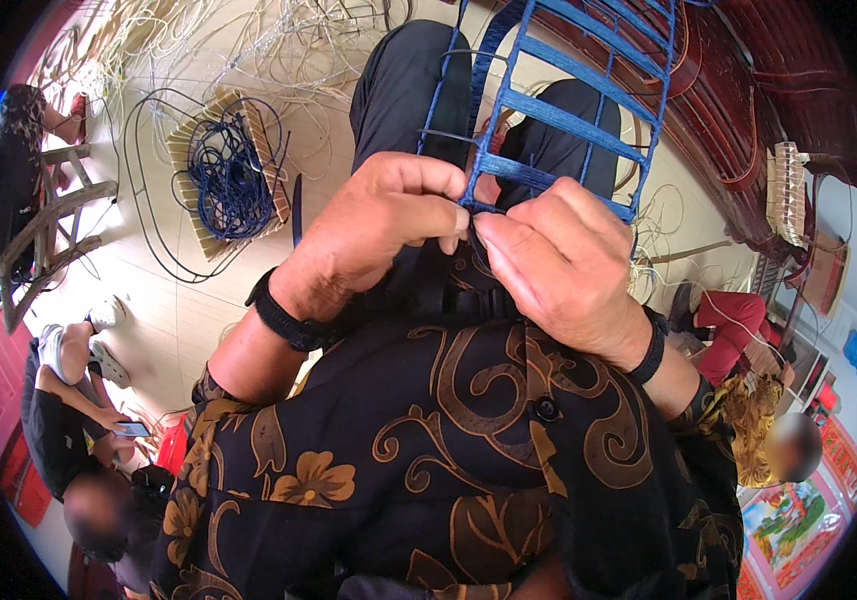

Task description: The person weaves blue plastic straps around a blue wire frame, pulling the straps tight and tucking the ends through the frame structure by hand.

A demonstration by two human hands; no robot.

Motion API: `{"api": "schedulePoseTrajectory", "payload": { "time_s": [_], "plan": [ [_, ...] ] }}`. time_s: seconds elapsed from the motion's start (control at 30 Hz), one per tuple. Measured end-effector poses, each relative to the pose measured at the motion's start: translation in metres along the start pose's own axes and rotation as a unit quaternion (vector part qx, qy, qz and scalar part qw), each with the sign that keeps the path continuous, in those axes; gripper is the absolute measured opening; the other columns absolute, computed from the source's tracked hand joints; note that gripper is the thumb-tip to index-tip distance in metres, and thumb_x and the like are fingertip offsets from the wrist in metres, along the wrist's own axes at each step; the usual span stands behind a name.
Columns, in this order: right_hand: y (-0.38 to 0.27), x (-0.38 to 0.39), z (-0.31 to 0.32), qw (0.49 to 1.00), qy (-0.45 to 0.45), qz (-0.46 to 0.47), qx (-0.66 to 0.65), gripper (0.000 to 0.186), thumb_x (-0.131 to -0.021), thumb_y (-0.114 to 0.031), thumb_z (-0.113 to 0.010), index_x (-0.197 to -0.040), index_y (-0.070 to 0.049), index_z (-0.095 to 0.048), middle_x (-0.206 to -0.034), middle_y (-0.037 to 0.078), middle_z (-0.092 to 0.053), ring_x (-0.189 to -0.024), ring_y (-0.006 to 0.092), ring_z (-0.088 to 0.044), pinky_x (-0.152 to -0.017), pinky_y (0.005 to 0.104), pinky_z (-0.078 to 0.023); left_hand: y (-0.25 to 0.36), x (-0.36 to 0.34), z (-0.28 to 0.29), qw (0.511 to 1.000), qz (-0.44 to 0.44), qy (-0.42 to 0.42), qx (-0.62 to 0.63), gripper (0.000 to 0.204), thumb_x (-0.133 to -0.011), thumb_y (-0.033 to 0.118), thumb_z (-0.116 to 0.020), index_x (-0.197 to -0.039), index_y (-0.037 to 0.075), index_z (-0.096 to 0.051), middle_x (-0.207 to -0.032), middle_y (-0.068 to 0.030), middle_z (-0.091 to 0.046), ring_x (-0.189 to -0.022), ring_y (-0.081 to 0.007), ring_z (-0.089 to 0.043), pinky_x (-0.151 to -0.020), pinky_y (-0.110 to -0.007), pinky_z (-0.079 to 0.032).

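A blue frame (573, 120) with wrapped rungs, like a small ladder, lies across my lap and knees. Its near corner is between my two hands. My left hand (383, 215) pinches at this corner, thumb and forefinger together. Close beside it, my right hand (563, 255) is closed on the frame's near edge, thumb pressed against the bent fingers. A dark blue strand seems to run between the fingertips, but its exact path is hidden. Both wrists wear black bands.
On the floor at left, a woven basket (193, 190) holds tangled blue strands (228, 180). Pale loose strands (278, 40) spread beyond it. A wooden chair (58, 220) stands far left. A dark red carved wooden bench (688, 130) is at right. People sit on both sides, one holding a phone (131, 429).
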State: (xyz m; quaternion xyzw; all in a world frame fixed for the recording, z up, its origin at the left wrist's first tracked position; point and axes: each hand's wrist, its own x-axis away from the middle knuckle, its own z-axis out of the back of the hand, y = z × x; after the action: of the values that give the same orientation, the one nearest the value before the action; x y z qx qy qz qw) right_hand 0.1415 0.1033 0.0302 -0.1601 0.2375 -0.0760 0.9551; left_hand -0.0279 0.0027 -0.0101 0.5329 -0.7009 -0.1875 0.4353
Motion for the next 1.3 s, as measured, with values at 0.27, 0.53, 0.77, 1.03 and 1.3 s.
{"api": "schedulePoseTrajectory", "payload": {
  "time_s": [0.27, 0.53, 0.77, 1.03, 1.3],
  "plan": [
    [0.001, 0.006, -0.002, 0.999, 0.0, 0.036, 0.022, 0.022, -0.063, -0.007, -0.073, -0.084, -0.004, -0.069, -0.072, 0.001, -0.05, -0.065, 0.0177, -0.052, -0.055, 0.0302, -0.045, 0.006, -0.006, -0.001, 0.996, 0.021, 0.021, -0.084, 0.014, -0.088, 0.01, -0.065, -0.084, -0.003, -0.068, -0.065, -0.0008, -0.057, -0.058, -0.0074, -0.05, -0.054, -0.022, -0.037],
    [-0.013, 0.01, 0.019, 0.996, -0.063, -0.058, -0.011, 0.029, -0.069, -0.024, -0.079, -0.084, -0.008, -0.061, -0.074, 0.003, -0.054, -0.062, 0.0192, -0.058, -0.056, 0.0309, -0.049, 0.008, -0.005, -0.006, 0.993, 0.033, 0.046, -0.105, 0.012, -0.087, 0.009, -0.066, -0.082, -0.002, -0.067, -0.06, 0.0013, -0.053, -0.054, -0.0058, -0.045, -0.052, -0.021, -0.034],
    [-0.024, 0.021, 0.01, 0.986, -0.131, -0.103, -0.024, 0.017, -0.075, -0.014, -0.069, -0.077, -0.01, -0.053, -0.072, 0.005, -0.046, -0.063, 0.0198, -0.06, -0.05, 0.0328, -0.05, 0.005, -0.005, -0.008, 0.994, 0.029, 0.046, -0.091, 0.014, -0.088, 0.01, -0.066, -0.078, -0.001, -0.063, -0.059, 0.0019, -0.05, -0.051, -0.0054, -0.042, -0.049, -0.022, -0.032],
    [-0.026, 0.018, 0.009, 0.993, -0.107, -0.039, -0.025, 0.012, -0.074, -0.011, -0.064, -0.075, -0.008, -0.053, -0.073, 0.005, -0.045, -0.06, 0.0189, -0.057, -0.047, 0.0321, -0.049, -0.001, -0.003, -0.007, 0.996, 0.03, 0.038, -0.07, 0.011, -0.088, 0.007, -0.066, -0.089, -0.004, -0.066, -0.061, 0.0016, -0.054, -0.053, -0.0054, -0.046, -0.05, -0.02, -0.037],
    [-0.031, 0.012, 0.013, 0.994, -0.105, -0.024, -0.009, 0.013, -0.072, -0.009, -0.067, -0.074, -0.007, -0.055, -0.072, 0.005, -0.046, -0.06, 0.0183, -0.058, -0.046, 0.0318, -0.048, -0.003, -0.002, -0.012, 0.99, 0.034, 0.054, -0.126, 0.016, -0.089, 0.012, -0.065, -0.077, 0.002, -0.063, -0.059, 0.0033, -0.049, -0.049, -0.0041, -0.039, -0.044, -0.021, -0.027]
  ]
}}
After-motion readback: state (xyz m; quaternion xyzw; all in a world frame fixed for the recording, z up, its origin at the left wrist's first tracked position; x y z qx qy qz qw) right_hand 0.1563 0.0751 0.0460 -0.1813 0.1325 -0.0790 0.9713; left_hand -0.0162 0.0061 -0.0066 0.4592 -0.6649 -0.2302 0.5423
